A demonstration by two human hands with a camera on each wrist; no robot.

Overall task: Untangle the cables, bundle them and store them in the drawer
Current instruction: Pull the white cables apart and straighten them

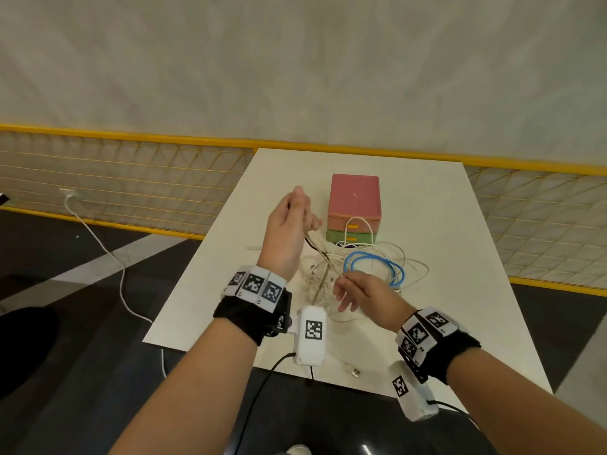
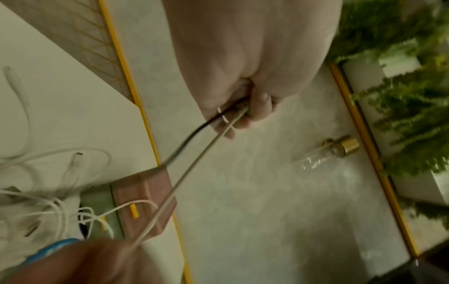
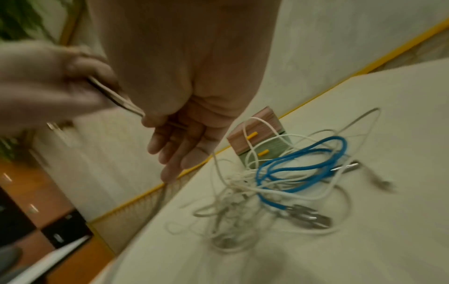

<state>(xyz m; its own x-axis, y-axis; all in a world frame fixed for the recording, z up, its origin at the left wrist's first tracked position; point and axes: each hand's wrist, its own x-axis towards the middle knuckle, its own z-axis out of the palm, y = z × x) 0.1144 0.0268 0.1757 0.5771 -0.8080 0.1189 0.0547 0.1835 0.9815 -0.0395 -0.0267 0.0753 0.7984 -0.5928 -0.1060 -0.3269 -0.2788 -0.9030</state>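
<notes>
A tangle of white cables point(image 1: 320, 284) and a coiled blue cable point(image 1: 374, 267) lie on the white table point(image 1: 443, 257), in front of a small drawer unit point(image 1: 354, 205) with a pink top drawer and a green bottom one, both shut. My left hand point(image 1: 289, 221) is raised over the table's left part and grips a black and a white cable point(image 2: 194, 167). My right hand point(image 1: 358, 290) is lower, over the tangle. It pinches the same white cable between thumb and forefinger point(image 3: 145, 117), the other fingers spread. The strand runs taut between both hands.
A loose USB plug point(image 1: 354, 372) lies near the table's front edge. A yellow mesh fence point(image 1: 131, 178) runs behind and left of the table. Another white cable point(image 1: 108, 254) trails on the floor at left. Green plants point(image 2: 401, 96) stand beyond the fence.
</notes>
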